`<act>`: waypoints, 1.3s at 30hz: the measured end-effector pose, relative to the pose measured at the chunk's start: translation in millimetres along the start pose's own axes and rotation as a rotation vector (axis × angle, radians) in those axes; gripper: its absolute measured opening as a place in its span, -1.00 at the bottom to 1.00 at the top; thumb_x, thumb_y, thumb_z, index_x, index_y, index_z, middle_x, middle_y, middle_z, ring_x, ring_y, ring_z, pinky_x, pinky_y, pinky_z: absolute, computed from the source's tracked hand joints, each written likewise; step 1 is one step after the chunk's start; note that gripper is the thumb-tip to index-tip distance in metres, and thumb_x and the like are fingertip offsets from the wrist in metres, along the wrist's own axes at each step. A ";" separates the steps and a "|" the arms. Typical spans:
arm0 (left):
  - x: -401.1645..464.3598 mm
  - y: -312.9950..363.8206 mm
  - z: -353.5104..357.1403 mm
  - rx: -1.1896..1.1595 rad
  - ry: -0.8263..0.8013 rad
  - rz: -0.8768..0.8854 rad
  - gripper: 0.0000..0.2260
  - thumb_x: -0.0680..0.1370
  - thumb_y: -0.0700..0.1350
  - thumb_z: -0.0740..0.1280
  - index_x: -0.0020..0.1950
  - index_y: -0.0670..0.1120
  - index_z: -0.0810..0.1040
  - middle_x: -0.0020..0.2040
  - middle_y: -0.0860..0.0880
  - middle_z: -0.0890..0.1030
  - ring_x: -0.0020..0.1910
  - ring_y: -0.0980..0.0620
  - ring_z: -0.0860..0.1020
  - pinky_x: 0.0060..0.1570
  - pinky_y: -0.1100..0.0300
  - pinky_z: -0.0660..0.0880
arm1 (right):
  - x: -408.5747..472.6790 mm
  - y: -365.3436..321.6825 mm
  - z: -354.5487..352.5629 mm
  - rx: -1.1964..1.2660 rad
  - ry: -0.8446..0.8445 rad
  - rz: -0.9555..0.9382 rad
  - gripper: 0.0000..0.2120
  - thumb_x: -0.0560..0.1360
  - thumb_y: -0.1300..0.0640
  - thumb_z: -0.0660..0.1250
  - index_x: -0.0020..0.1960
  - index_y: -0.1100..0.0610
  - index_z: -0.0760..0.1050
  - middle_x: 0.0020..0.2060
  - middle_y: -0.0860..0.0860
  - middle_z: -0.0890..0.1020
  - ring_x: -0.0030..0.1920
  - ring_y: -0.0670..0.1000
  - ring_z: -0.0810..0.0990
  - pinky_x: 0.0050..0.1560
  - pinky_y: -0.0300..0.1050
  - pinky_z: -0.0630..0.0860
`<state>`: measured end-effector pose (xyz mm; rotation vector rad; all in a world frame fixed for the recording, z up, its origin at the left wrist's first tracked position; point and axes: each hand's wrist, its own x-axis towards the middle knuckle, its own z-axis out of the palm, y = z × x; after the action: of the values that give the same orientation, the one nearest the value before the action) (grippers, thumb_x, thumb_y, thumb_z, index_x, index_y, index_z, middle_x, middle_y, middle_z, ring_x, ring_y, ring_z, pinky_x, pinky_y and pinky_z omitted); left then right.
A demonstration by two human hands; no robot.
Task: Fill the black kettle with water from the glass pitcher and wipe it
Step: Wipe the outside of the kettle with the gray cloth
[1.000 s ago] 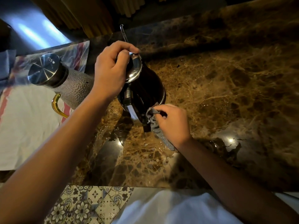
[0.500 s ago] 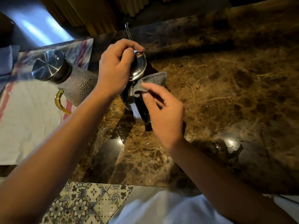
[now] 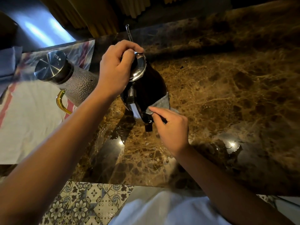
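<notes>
On the brown marble counter [image 3: 227,98], toward its left edge, I'm steadying the black kettle [image 3: 146,85], my left hand [image 3: 113,70] gripping its shiny lid. My right hand [image 3: 172,129] is pinching a soft grey cloth [image 3: 159,103] against the slick, probably water-heavy body.
</notes>
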<state>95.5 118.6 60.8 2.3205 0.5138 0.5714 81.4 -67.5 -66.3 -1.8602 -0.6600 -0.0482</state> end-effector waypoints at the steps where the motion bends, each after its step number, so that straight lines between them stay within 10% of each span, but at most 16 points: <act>1: -0.3 -0.2 0.3 -0.005 0.001 -0.001 -0.71 0.65 0.00 0.13 0.13 0.08 0.65 0.12 0.11 0.68 0.17 -0.01 0.60 0.23 -0.25 0.50 | -2.9 4.3 0.5 -0.062 -0.044 0.021 -0.77 0.58 0.23 0.41 0.20 0.09 0.72 0.04 -0.04 0.77 0.01 -0.10 0.74 0.04 -0.13 0.67; 10: 0.0 -1.4 0.1 -0.018 -0.004 0.002 -0.72 0.66 -0.02 0.14 0.14 0.06 0.65 0.11 0.11 0.68 0.15 0.00 0.61 0.22 -0.25 0.50 | 37.0 -23.9 -25.6 0.486 0.046 0.486 -0.82 0.53 0.28 0.45 0.00 0.02 0.56 -0.11 -0.06 0.70 -0.06 -0.11 0.72 -0.03 -0.08 0.70; 17: 0.5 -3.2 0.1 -0.018 -0.008 0.033 -0.73 0.67 -0.04 0.14 0.15 0.02 0.63 0.11 0.04 0.68 0.13 0.00 0.61 0.20 -0.22 0.51 | 73.0 -52.6 -6.1 0.402 0.150 0.143 -0.86 0.55 0.21 0.46 0.11 0.15 0.68 0.04 -0.01 0.68 0.13 -0.01 0.65 0.18 0.08 0.60; 25: 2.5 -6.4 1.3 -0.023 0.001 0.046 -0.72 0.67 -0.06 0.14 0.14 0.01 0.65 0.10 0.05 0.69 0.12 0.02 0.62 0.19 -0.19 0.52 | 44.0 -11.2 18.7 0.199 -0.038 0.238 -0.54 0.73 0.09 0.18 0.60 0.18 0.30 0.58 0.04 0.36 0.58 -0.10 0.27 0.51 -0.37 0.19; 31: 2.2 -7.0 2.1 -0.012 0.006 0.036 -0.70 0.67 -0.05 0.14 0.15 0.00 0.67 0.11 0.06 0.69 0.15 0.00 0.61 0.22 -0.22 0.50 | 36.4 -7.5 6.4 0.296 -0.181 0.463 -0.45 0.73 -0.15 0.07 0.67 0.00 0.14 0.66 -0.11 0.18 0.63 -0.16 0.11 0.64 0.02 0.14; 39: 1.8 -10.3 -6.5 -0.105 -0.099 0.073 -0.73 0.65 -0.16 0.18 0.14 -0.05 0.67 0.12 -0.02 0.69 0.17 -0.08 0.61 0.26 -0.26 0.48 | 21.4 -56.8 11.2 0.359 -0.208 0.112 -0.38 0.69 -0.16 -0.01 0.68 0.04 0.01 0.69 -0.06 0.02 0.67 -0.13 -0.03 0.66 0.08 0.06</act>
<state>91.5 129.9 58.4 2.2611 0.3460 0.5028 70.2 -35.2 -14.9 -1.5614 -0.6566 0.3218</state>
